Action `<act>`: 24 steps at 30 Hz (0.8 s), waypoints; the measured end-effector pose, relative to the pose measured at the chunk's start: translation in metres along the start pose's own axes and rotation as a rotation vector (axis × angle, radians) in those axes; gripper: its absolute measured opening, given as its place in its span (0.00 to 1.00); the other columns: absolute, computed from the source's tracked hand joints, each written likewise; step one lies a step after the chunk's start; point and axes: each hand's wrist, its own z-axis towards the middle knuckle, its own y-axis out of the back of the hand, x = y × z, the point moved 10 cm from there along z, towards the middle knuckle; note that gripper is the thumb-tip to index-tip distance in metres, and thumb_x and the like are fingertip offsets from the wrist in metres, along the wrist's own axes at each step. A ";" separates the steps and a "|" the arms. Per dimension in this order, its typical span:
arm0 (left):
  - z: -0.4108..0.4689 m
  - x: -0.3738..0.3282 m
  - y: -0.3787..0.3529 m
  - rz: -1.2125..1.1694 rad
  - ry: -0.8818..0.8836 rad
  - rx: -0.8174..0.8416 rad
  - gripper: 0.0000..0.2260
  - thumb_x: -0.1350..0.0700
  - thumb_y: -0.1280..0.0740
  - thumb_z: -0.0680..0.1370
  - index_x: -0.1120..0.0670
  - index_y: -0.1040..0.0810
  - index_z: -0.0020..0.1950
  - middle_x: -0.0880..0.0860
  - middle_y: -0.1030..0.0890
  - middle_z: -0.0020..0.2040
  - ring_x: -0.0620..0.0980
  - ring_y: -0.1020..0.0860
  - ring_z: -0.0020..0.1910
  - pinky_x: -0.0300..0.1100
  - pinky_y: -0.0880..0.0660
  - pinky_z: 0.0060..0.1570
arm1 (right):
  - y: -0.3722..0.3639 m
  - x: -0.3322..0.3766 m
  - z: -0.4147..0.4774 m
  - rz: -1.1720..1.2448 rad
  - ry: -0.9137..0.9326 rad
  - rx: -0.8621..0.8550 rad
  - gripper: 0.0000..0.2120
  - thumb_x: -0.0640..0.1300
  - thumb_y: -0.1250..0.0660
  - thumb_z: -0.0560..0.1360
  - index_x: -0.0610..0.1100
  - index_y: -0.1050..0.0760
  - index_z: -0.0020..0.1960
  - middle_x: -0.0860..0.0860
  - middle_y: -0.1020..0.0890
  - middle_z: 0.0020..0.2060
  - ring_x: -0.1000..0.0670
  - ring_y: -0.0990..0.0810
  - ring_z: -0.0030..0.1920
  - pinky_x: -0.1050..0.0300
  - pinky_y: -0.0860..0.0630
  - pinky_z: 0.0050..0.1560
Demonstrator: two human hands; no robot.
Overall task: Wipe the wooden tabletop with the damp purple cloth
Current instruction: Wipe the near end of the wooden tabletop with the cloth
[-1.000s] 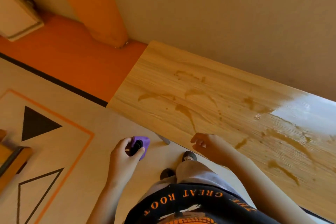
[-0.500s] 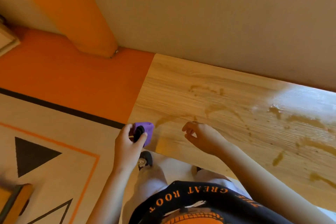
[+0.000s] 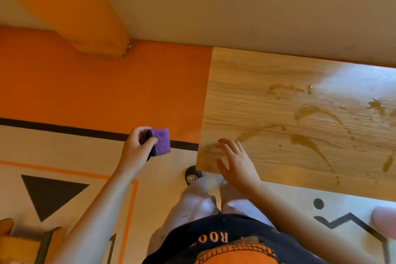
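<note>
1. The left hand (image 3: 138, 148) grips the folded purple cloth (image 3: 162, 143) in mid-air, just off the left edge of the wooden tabletop (image 3: 242, 83).
2. The right hand (image 3: 236, 163), fingers spread and empty, is over the tabletop's near-left corner.
3. Wiping looks not yet begun; next, the cloth must cross that edge and press flat.
4. Brown spill streaks (image 3: 306, 140) run rightward along the tabletop. A wall bounds its far edge, and its length lies open.

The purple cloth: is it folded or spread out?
Folded. The purple cloth is a small thick square held in the left hand, beside the tabletop, not on it.
</note>
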 end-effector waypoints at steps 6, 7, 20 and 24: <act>0.004 0.042 -0.075 -0.103 0.143 0.236 0.10 0.62 0.35 0.77 0.51 0.24 0.57 0.53 0.22 0.55 0.52 0.23 0.55 0.40 0.27 0.46 | -0.025 0.008 0.031 -0.180 0.007 -0.032 0.25 0.44 0.38 0.75 0.39 0.36 0.69 0.43 0.32 0.69 0.46 0.39 0.70 0.47 0.34 0.68; 0.003 0.049 -0.085 -0.128 0.167 0.263 0.10 0.62 0.35 0.77 0.51 0.23 0.56 0.55 0.21 0.55 0.53 0.23 0.55 0.39 0.26 0.44 | -0.030 0.009 0.033 -0.220 -0.001 -0.034 0.25 0.46 0.41 0.76 0.38 0.38 0.70 0.43 0.32 0.69 0.45 0.40 0.71 0.47 0.36 0.69; -0.009 0.087 -0.123 -0.272 0.289 0.444 0.14 0.59 0.27 0.73 0.52 0.24 0.57 0.56 0.21 0.54 0.56 0.21 0.55 0.53 0.22 0.56 | -0.044 0.011 0.029 -0.338 0.007 -0.039 0.26 0.49 0.49 0.80 0.35 0.42 0.73 0.40 0.38 0.73 0.43 0.44 0.74 0.47 0.47 0.74; 0.008 0.073 -0.129 -0.456 0.325 0.312 0.12 0.63 0.27 0.72 0.53 0.22 0.53 0.56 0.18 0.51 0.56 0.20 0.54 0.55 0.22 0.56 | -0.044 0.012 0.029 -0.345 0.001 -0.050 0.26 0.49 0.49 0.80 0.35 0.42 0.73 0.40 0.37 0.73 0.43 0.43 0.74 0.46 0.45 0.74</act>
